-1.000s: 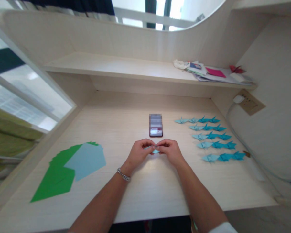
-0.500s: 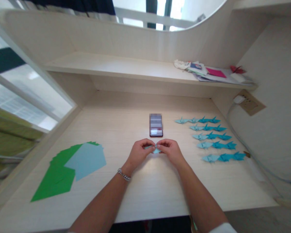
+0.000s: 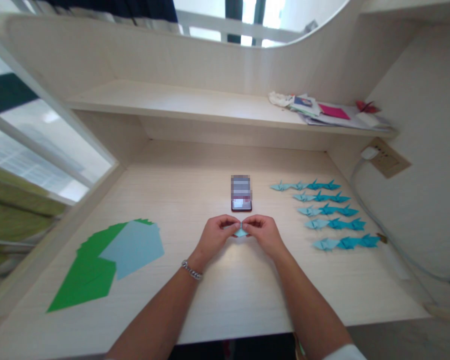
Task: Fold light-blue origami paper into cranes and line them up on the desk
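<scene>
Both hands pinch a small folded piece of light blue origami paper [image 3: 241,232] low over the middle of the desk. My left hand [image 3: 220,232], with a chain bracelet on its wrist, grips the paper's left side between thumb and fingers. On the opposite side, my right hand [image 3: 261,230] holds it the same way. The fingers cover most of the paper, so its exact shape is hidden. Just beyond the fingertips lies a phone [image 3: 241,194] with its screen lit. Several rows of folded blue paper cranes [image 3: 333,224] stand on the right.
Fanned green paper sheets [image 3: 82,280] and light blue sheets [image 3: 135,247] lie on the desk at left. A shelf [image 3: 180,102] runs across the back, bearing papers [image 3: 335,112] at its right. A white cable [image 3: 375,220] hangs from a wall socket [image 3: 390,159].
The left fingers have shifted slightly, and the bit of paper that showed between the left thumb and fingers is no longer visible. Everything else looks the same.
</scene>
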Motion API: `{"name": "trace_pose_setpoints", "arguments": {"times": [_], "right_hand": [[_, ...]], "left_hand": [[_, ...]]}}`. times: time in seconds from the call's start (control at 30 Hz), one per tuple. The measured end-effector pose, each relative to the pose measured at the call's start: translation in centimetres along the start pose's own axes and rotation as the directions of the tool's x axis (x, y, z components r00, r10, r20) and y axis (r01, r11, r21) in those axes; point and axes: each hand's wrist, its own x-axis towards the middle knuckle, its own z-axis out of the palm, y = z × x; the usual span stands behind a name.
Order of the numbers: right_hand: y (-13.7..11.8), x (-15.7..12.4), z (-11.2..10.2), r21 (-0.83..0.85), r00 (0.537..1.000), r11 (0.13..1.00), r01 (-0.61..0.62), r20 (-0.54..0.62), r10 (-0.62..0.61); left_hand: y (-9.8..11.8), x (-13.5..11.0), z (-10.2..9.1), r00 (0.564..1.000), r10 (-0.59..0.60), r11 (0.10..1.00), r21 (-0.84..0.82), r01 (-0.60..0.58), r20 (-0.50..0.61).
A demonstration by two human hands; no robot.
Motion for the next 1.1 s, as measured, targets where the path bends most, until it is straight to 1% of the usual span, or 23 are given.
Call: {"name": "trace_pose_setpoints", "arguments": {"times": [0.13,0.23,0.5,0.63,0.73,0.8,0.87,0.97,1.1], "right_hand": [[0.2,0.1,0.0,-0.012,1.000,1.000,0.007,0.000,-0.007],[0.3,0.1,0.0,0.012,1.000,1.000,0.004,0.004,-0.004],[-0.2,0.0,0.2,0.079,1.000,0.996,-0.028,-0.007,0.029],[0.0,0.0,0.4,0.159,0.999,0.986,-0.039,-0.016,0.042],[0.4,0.1,0.7,0.202,0.999,0.979,-0.036,-0.014,0.039],[0.8,0.2,0.8,0.170,1.000,0.985,-0.018,-0.005,0.020],[1.1,0.3,0.8,0.093,1.000,0.995,0.021,-0.004,-0.021],[1.3,0.4,0.6,0.030,0.998,0.998,0.062,-0.006,-0.062],[0.9,0.5,0.2,0.082,1.000,0.996,0.029,-0.004,-0.029]], "left_hand": [[-0.2,0.1,0.0,1.000,0.002,0.999,0.039,-0.001,-0.009],[-0.3,0.1,-0.1,1.000,0.000,0.999,0.045,0.001,-0.019],[-0.4,0.2,-0.1,1.000,-0.024,1.000,0.007,0.024,-0.020],[-0.4,0.2,0.1,0.998,-0.023,0.999,-0.036,0.021,-0.066],[-0.6,0.2,0.1,0.994,-0.001,0.998,-0.069,-0.006,-0.105],[-0.8,0.2,0.0,0.992,0.020,0.998,-0.061,-0.028,-0.126],[-0.9,0.2,0.0,0.991,0.026,0.998,-0.048,-0.033,-0.134],[-0.9,0.1,0.0,0.993,-0.020,0.996,-0.087,0.010,-0.115],[-0.4,0.1,0.1,0.993,-0.111,0.977,-0.189,0.100,-0.050]]}}
